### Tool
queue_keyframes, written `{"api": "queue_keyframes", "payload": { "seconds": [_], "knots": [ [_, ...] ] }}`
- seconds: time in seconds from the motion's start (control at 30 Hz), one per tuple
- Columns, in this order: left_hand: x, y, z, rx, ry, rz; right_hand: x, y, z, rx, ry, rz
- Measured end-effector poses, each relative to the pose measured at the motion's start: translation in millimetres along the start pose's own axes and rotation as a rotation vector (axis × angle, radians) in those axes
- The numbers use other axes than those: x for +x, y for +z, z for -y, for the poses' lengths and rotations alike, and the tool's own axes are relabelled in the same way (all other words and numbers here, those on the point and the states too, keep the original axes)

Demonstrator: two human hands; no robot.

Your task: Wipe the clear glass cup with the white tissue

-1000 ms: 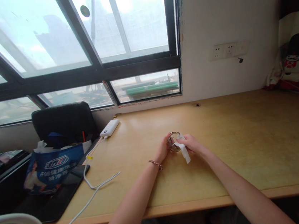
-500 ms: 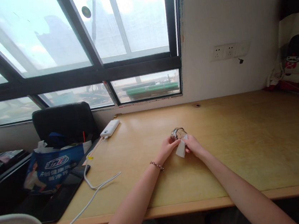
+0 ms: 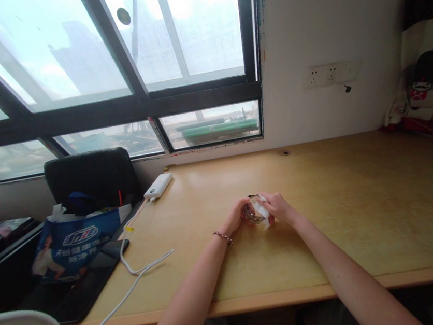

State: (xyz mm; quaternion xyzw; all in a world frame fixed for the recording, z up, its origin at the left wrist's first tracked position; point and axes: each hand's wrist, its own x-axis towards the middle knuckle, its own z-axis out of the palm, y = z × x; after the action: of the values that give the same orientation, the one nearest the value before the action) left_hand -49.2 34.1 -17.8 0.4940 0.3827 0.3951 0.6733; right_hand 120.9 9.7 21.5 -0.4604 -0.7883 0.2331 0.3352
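Note:
Both my hands meet over the middle of the wooden desk. My left hand, with a beaded bracelet on its wrist, is curled round a small shiny metallic object. I cannot make out what the object is. My right hand is closed on a small white strip of paper or cloth and presses it against that object. The object sits low, close to the desktop.
A white power bank lies near the window with a white cable trailing to the desk's front edge. A blue printed bag, a black chair back and a dark tablet stand at the left. Wall sockets are behind.
The shiny object has been turned between my hands. The white strip, hanging loose a second ago, is now gathered against the object under my right fingers.

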Motion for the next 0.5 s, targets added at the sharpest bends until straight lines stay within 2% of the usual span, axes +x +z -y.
{"api": "queue_keyframes", "payload": {
  "seconds": [0.13,0.27,0.37,0.5],
  "knots": [
    [1.2,-4.1,0.7,0.003,-0.122,0.051,0.0,3.0,2.6,0.045,-0.039,0.023],
    [-1.0,0.6,0.2,0.044,-0.081,0.059,3.2,8.6,-1.8,0.052,-0.012,0.029],
    [-4.5,6.6,-2.7,0.109,0.002,-0.004,5.9,10.8,-6.0,0.072,0.112,-0.054],
    [-7.5,9.8,-8.1,0.174,0.105,-0.052,8.2,12.3,-11.8,0.295,0.44,-0.112]
  ]
}}
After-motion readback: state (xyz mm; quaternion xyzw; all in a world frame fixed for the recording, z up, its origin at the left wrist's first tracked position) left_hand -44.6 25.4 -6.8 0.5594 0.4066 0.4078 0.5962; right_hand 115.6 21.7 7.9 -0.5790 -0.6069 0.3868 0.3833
